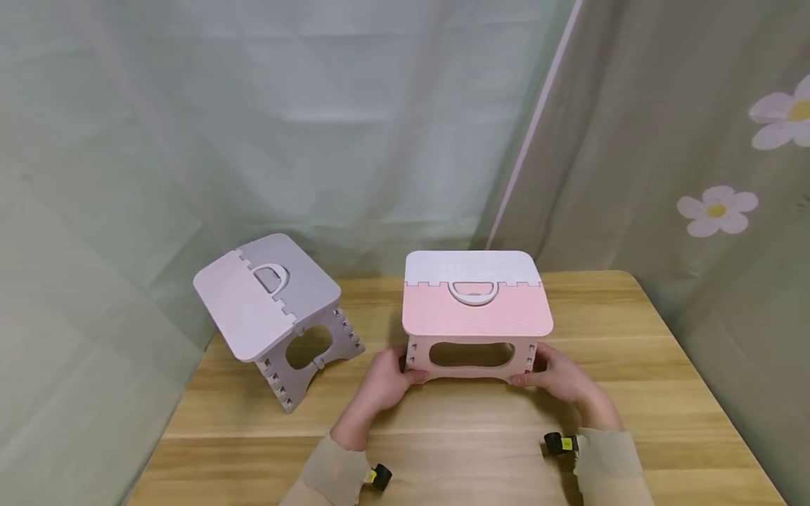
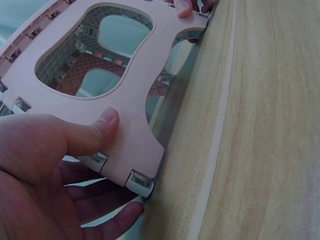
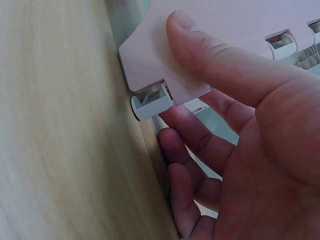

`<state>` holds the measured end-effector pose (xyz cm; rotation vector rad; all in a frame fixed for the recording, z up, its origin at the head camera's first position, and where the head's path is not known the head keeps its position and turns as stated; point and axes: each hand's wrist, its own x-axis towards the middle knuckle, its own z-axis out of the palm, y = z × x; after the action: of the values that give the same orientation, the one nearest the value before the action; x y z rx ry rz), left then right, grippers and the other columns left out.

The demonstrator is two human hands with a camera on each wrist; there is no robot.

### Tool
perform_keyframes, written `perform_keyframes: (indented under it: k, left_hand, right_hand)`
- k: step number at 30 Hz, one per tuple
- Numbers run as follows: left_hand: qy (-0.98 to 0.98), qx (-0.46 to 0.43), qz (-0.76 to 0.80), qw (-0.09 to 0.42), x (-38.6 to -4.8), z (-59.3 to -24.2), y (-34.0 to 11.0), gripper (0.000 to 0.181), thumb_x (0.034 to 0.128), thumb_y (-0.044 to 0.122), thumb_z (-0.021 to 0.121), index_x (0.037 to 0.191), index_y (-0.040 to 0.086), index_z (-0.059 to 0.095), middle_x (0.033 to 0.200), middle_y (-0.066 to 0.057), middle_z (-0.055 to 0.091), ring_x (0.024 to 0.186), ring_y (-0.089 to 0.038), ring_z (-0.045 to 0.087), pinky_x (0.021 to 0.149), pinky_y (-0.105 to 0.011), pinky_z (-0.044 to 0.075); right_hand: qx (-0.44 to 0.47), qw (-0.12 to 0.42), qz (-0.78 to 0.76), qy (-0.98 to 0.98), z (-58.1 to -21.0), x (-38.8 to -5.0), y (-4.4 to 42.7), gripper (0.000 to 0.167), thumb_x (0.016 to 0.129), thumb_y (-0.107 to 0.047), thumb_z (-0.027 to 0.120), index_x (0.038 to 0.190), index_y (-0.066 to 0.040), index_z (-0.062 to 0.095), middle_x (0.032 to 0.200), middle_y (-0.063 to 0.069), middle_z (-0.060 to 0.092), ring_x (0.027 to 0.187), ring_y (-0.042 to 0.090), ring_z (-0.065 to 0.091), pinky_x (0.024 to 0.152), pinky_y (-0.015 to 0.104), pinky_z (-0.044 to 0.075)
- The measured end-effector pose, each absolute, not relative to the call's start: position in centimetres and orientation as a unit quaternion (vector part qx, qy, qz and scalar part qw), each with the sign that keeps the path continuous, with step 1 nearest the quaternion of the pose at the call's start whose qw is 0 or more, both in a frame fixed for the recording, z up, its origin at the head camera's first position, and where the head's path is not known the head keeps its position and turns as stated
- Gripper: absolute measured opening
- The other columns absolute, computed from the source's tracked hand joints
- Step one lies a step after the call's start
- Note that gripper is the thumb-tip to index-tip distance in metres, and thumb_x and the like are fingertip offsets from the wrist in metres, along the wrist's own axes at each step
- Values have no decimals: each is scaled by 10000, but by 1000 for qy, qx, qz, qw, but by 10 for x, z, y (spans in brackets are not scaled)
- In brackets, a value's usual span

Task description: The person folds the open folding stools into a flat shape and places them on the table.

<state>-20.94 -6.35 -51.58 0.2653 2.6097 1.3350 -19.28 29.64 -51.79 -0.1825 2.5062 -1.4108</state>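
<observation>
A pink and white folding stool (image 1: 477, 316) stands unfolded on the wooden table, its white handle on top. The left hand (image 1: 384, 379) grips its left leg low down; in the left wrist view the thumb of the left hand (image 2: 55, 165) lies on the pink leg panel (image 2: 125, 130), fingers behind the edge. At the lower right corner the right hand (image 1: 566, 381) holds the other side. In the right wrist view, the thumb of the right hand (image 3: 250, 120) presses the panel (image 3: 155, 45), and its curled fingers are behind.
A second folding stool, pale pink and grey (image 1: 268, 295), stands unfolded and turned at an angle on the left of the table (image 1: 468, 436). Pale curtains (image 1: 316, 126) hang behind, with white flowers (image 1: 717, 211) at the right.
</observation>
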Motion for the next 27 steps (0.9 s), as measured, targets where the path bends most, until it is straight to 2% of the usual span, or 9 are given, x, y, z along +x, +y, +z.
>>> perform_keyframes:
  k: [7, 12, 17, 23, 27]
  left_hand:
    - [882, 85, 452, 99, -210, -517, -64, 552, 922, 233, 878, 1371, 11, 647, 1311, -142, 700, 1165, -293, 651, 1065, -540, 498]
    - [883, 90, 450, 99, -211, -519, -66, 555, 927, 231, 873, 1380, 8, 642, 1318, -150, 698, 1184, -303, 648, 1079, -549, 486]
    - [885, 95, 446, 100, -211, -519, -66, 562, 936, 236, 864, 1398, 11, 637, 1339, -155, 693, 1219, -304, 641, 1100, -548, 472]
    - [882, 103, 449, 96, -209, -519, -67, 531, 947, 225, 850, 1378, -2, 639, 1306, -157, 701, 1174, -301, 650, 1067, -545, 495]
    - [883, 102, 448, 92, -208, -519, -67, 509, 952, 217, 845, 1367, 1, 645, 1296, -152, 705, 1163, -293, 652, 1059, -539, 501]
  right_hand:
    - [-57, 132, -489, 860, -517, -191, 297, 707, 880, -277, 911, 1472, -71, 584, 1264, 84, 676, 1136, 288, 580, 1024, 527, 414]
    - [-56, 134, -489, 860, -517, -190, 296, 710, 878, -282, 913, 1472, -71, 587, 1262, 87, 680, 1138, 288, 584, 1032, 539, 412]
    - [-64, 127, -481, 865, -517, -190, 296, 692, 882, -290, 910, 1456, -66, 595, 1237, 83, 690, 1104, 271, 598, 1003, 498, 436]
    - [-73, 121, -473, 870, -519, -190, 298, 625, 897, -293, 900, 1401, -46, 624, 1130, 72, 701, 1016, 246, 612, 921, 438, 471]
    - [-82, 116, -463, 875, -519, -191, 297, 613, 909, -308, 887, 1401, -51, 628, 1118, 60, 711, 1010, 246, 619, 915, 446, 480]
